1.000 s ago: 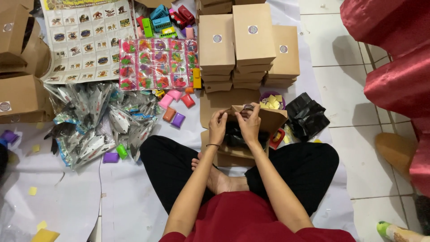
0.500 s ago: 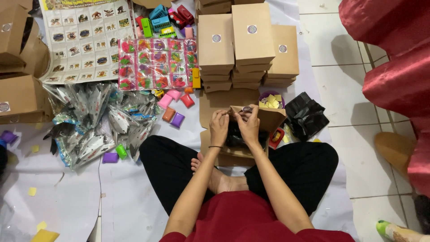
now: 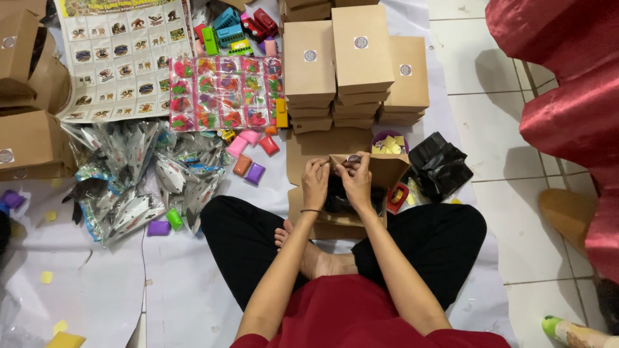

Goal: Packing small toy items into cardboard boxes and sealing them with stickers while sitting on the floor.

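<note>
Cardboard of an open brown box (image 3: 361,193) is pinched at its top flap by both hands, left hand (image 3: 315,183) and right hand (image 3: 356,180), fingers closed on the flap. Dark contents are mostly hidden beneath the hands. Stacked closed boxes (image 3: 351,64) are seen just beyond; a black bag (image 3: 438,167) lies beside.

Open brown cardboard box (image 3: 367,177), apparently dark-filled
</note>
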